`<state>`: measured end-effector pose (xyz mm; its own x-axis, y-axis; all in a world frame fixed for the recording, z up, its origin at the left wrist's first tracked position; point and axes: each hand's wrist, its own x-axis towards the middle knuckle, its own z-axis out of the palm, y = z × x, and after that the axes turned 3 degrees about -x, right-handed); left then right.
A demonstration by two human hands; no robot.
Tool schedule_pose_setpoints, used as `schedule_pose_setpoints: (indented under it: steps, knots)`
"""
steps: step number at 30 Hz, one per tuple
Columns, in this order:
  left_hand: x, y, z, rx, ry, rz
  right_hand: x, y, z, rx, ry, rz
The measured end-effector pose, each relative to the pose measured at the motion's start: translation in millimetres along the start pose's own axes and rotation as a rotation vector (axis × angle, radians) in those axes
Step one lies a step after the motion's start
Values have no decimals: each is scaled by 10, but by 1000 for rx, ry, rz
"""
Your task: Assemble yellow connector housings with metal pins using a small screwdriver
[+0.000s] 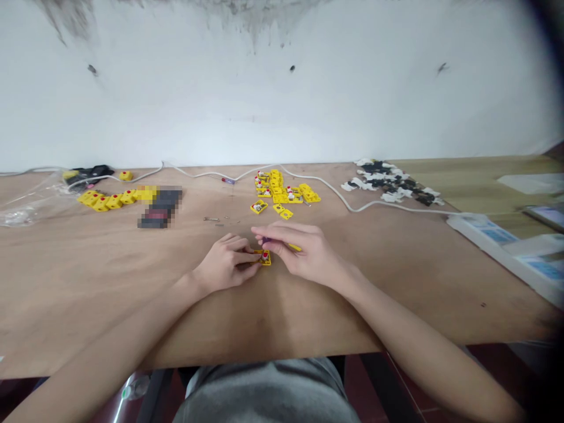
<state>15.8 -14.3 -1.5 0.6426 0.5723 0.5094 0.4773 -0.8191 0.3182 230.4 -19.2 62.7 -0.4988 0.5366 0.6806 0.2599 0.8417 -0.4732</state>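
The left hand (230,261) has its fingers drawn narrow on the left edge of a small open yellow housing (268,262), which lies on the tabletop (198,329) between the two hands; inside it, just right of those fingertips, sits a red-topped white part (265,255). The right hand (304,249) pinches a purple piece (266,239) between thumb and fingers, just above and beyond the housing; how far that piece extends is hidden by the hand; a yellow strip (295,247) shows partly from under the right hand's fingers.

Beyond the left fingers lie some small metal parts (211,219); straight beyond the fingers of both hands come another open housing (259,206), two flat yellow plates (282,211) and, farther off, a cluster of yellow housings (278,188), some with white and red parts in them; well to the left of the left fingers and farther away stand a row of yellow boxes (114,201) with red tops and a pixelated dark block (161,207); well beyond the right fingers, to their right, is a heap of black and white pieces (388,181), with a white cable (326,181) running nearer.
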Motion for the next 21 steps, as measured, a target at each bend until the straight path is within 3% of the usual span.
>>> schedule_pose_setpoints:
  steps: [5,10,13,18,21]
  knots:
    - [2,5,-4,-2,1,-7,-12,2,14,7,13,41]
    - [2,7,-9,1,1,-11,-20,1,20,0,108,28]
    - [0,5,-8,-17,8,-9,-23,2,11,39,48,18]
    - [-4,0,1,-27,7,-15,-14,6,12,13,85,76]
    - [-8,-4,10,-35,10,-26,-9,10,3,48,32,101]
